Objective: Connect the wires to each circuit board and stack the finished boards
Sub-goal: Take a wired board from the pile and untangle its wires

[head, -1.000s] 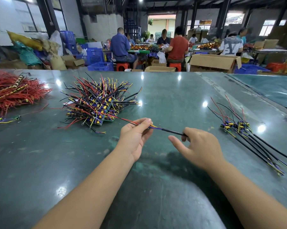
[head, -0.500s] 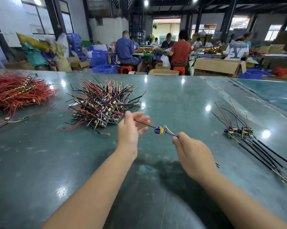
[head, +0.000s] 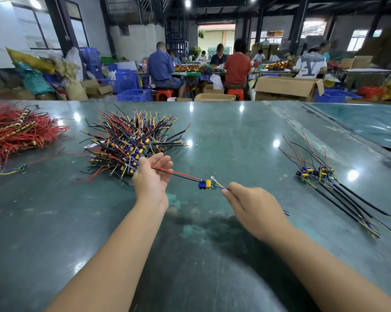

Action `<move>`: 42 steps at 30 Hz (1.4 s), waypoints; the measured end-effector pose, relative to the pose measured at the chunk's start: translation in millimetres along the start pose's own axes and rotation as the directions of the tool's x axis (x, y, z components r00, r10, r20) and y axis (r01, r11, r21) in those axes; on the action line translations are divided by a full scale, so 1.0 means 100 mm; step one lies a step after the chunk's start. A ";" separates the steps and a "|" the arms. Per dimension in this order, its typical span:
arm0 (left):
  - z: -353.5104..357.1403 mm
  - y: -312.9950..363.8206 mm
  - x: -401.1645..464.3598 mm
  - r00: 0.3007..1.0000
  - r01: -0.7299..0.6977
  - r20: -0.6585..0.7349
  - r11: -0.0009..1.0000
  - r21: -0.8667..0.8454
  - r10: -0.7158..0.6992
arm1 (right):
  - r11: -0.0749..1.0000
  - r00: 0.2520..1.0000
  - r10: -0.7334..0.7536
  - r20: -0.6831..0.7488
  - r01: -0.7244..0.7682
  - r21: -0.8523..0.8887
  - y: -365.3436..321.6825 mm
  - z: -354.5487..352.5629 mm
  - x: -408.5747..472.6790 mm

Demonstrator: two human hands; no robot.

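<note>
Above the near-centre tabletop [head: 223, 136], one board [head: 205, 184] hangs in the air between both hands, wires strung out either way. Left hand [head: 152, 176]: palm turned up and inward, fingers [head: 165, 162] loosely spread and nearly straight; the red and black leads [head: 178, 173] lie across them, probably being drawn straight, and I cannot tell whether the thumb pins them. Right hand [head: 255, 207]: back to camera, forefinger and thumb clamped on the yellow and blue wires [head: 220, 187] just right of the board, other fingers curled under; wire ends poke out behind the hand. Both forearms reach forward from near edge, wrists raised clear of the tabletop.

Supply pile [head: 133, 140] of wired boards sits far left, just beyond the left hand, likely kept within easy reach. Finished boards [head: 316, 173] lie aligned at right, well apart from the hands, black cables trailing toward the near right, seemingly so they stack without tangling. Red wire heap [head: 16, 129] at far left.
</note>
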State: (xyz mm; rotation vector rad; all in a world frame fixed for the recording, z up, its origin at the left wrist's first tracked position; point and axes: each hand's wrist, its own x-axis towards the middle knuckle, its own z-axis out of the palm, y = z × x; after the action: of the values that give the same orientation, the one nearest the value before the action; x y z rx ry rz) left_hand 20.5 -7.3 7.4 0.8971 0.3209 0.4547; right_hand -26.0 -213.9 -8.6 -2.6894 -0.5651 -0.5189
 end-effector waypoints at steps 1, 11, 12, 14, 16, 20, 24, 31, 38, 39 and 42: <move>-0.01 -0.01 0.01 1.000 0.006 0.009 1.000 0.001 -0.006 | 1.000 1.000 -0.001 -0.005 0.001 -0.005 0.00 0.00 0.01; 0.01 -0.11 -0.06 0.961 -0.014 0.275 0.992 0.129 -0.022 | 0.917 0.890 0.369 -0.267 -0.396 -0.051 0.49 -0.15 0.11; 0.01 -0.13 -0.06 0.960 -0.011 0.278 0.991 0.136 -0.028 | 0.887 0.861 0.431 -0.268 -0.460 -0.052 0.60 -0.18 0.12; 0.01 -0.14 -0.06 0.961 -0.005 0.273 0.989 0.147 -0.036 | 0.835 0.831 0.519 -0.200 -0.543 -0.090 0.82 -0.23 0.11; 0.00 -0.15 -0.06 0.962 0.002 0.271 0.988 0.154 -0.044 | 0.798 0.811 0.576 -0.106 -0.586 -0.141 1.00 -0.28 0.10; 0.00 -0.13 -0.06 0.958 0.017 0.280 0.987 0.159 -0.061 | 0.712 0.724 0.679 -0.123 -0.690 -0.130 1.18 -0.37 0.06; 0.01 -0.11 -0.09 0.956 0.025 0.285 0.986 0.164 -0.071 | 0.686 0.691 0.708 -0.145 -0.722 -0.095 1.24 -0.39 0.03; 0.00 -0.10 -0.12 0.956 0.017 0.285 0.984 0.177 -0.067 | 0.700 0.686 0.695 -0.216 -0.714 -0.015 1.26 -0.32 0.03; -0.02 -0.12 -0.13 0.954 -0.014 0.294 0.977 0.214 -0.051 | 0.734 0.740 0.619 -0.264 -0.664 -0.139 1.18 -0.30 0.05; -0.02 -0.12 -0.13 0.954 -0.022 0.298 0.974 0.226 -0.047 | 0.755 0.765 0.598 -0.240 -0.638 -0.153 1.18 -0.28 0.06; -0.03 -0.15 -0.11 0.956 -0.042 0.288 0.957 0.288 -0.045 | 0.748 0.762 0.633 -0.137 -0.648 -0.145 1.17 -0.24 0.07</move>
State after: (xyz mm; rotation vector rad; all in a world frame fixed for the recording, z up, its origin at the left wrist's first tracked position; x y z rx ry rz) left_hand 13.3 -19.5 -5.8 1.2364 0.1168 0.2696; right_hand 25.1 -322.3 -13.7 -2.7725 0.4684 -0.4840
